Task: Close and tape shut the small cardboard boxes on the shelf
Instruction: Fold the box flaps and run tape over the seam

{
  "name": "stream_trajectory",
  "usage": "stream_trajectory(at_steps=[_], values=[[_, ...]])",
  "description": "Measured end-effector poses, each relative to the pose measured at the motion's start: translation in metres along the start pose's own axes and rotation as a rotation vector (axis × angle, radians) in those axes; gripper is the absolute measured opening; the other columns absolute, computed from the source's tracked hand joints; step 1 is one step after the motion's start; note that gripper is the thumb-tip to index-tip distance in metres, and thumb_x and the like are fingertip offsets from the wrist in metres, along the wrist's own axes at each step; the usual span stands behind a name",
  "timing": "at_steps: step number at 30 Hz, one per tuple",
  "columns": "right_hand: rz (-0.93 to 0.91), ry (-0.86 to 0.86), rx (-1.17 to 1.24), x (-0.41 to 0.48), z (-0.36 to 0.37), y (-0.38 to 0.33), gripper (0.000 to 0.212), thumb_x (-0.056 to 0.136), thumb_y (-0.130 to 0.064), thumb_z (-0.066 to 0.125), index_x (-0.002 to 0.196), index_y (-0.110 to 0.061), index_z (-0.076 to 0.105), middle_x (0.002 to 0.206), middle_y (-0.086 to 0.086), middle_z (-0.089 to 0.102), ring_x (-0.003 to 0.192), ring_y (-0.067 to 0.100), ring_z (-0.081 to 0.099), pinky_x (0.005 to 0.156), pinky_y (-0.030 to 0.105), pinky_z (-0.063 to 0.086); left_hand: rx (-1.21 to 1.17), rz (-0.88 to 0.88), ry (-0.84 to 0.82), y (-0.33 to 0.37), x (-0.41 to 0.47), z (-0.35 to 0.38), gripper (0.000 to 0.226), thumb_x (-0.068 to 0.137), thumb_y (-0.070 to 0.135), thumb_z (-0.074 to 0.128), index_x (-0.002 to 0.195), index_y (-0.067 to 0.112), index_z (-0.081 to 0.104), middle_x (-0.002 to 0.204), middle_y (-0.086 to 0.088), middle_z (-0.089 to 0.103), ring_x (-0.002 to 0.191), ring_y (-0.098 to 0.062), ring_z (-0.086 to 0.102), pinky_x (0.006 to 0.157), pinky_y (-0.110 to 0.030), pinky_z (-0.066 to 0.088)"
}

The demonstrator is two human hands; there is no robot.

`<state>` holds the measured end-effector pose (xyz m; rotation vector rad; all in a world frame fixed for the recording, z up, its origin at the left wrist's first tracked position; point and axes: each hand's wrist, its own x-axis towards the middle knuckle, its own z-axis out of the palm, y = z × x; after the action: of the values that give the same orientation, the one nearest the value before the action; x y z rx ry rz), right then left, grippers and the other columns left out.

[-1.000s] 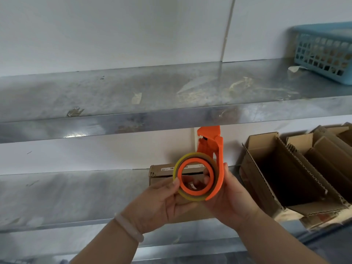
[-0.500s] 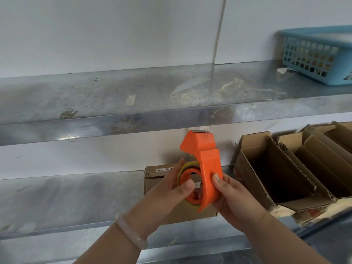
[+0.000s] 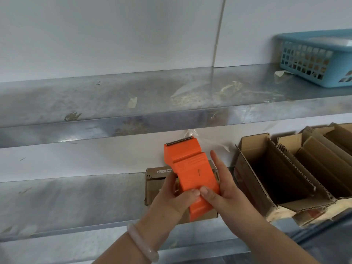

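Observation:
An orange tape dispenser (image 3: 190, 168) is held up in front of the lower shelf, its flat back toward me and its toothed blade at the top. A loose strip of clear tape (image 3: 192, 133) sticks up past the blade. My left hand (image 3: 171, 201) grips the dispenser's left side, thumb on its face. My right hand (image 3: 226, 189) holds the right side, thumb pressing beside the left thumb, fingers stretched along the edge. Behind them a small closed cardboard box (image 3: 154, 180) lies on the lower metal shelf (image 3: 76, 202), mostly hidden by the hands and the dispenser.
Several open cardboard boxes (image 3: 276, 168) stand tilted in a row at the right of the lower shelf. A blue plastic basket (image 3: 314, 60) sits at the right end of the upper shelf (image 3: 114, 103). Tape scraps dot both shelves. A white wall is behind.
The dispenser has turned from showing its roll side-on to showing its flat orange back. Both thumbs now meet on its face. The view has shifted slightly right.

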<state>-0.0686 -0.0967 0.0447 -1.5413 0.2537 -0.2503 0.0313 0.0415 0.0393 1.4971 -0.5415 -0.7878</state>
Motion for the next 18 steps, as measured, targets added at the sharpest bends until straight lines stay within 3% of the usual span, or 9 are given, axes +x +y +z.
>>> stream_trajectory(at_steps=[4,9,15,18], values=[[-0.007,-0.05,-0.034,-0.001,-0.004,-0.006,0.072,0.074,-0.051,0.074,0.131,-0.059,0.032,0.124,-0.003,0.065,0.115,0.019,0.064,0.098,0.047,0.052,-0.126,-0.021,-0.037,0.004,-0.004,0.001,0.074,0.066,0.047,0.075,0.133,0.032,0.048,0.127,-0.002,0.065,0.115,-0.024,0.064,0.098,-0.053,0.051],[0.004,-0.047,0.039,-0.005,-0.012,-0.011,0.062,0.072,-0.043,0.077,0.127,-0.049,0.048,0.121,0.006,0.067,0.11,0.028,0.066,0.093,0.05,0.054,-0.276,-0.02,-0.141,0.006,-0.013,0.009,0.079,0.072,0.044,0.081,0.139,0.027,0.041,0.133,-0.009,0.061,0.119,-0.03,0.062,0.095,-0.052,0.053],[0.022,-0.073,0.14,-0.009,-0.022,-0.018,0.06,0.07,-0.032,0.08,0.126,-0.038,0.06,0.122,0.013,0.067,0.11,0.032,0.066,0.086,0.037,0.057,-0.228,-0.063,-0.279,-0.006,-0.019,0.006,0.097,0.066,0.067,0.077,0.145,0.039,0.03,0.141,-0.003,0.055,0.13,-0.024,0.054,0.109,-0.051,0.042],[0.07,-0.096,0.204,-0.012,-0.032,-0.02,0.065,0.065,-0.034,0.086,0.125,-0.035,0.062,0.126,0.012,0.065,0.112,0.035,0.064,0.087,0.037,0.056,-0.246,-0.133,-0.224,-0.002,-0.014,-0.01,0.1,0.055,0.088,0.063,0.138,0.035,0.051,0.136,0.0,0.061,0.128,-0.02,0.055,0.105,-0.044,0.046]])
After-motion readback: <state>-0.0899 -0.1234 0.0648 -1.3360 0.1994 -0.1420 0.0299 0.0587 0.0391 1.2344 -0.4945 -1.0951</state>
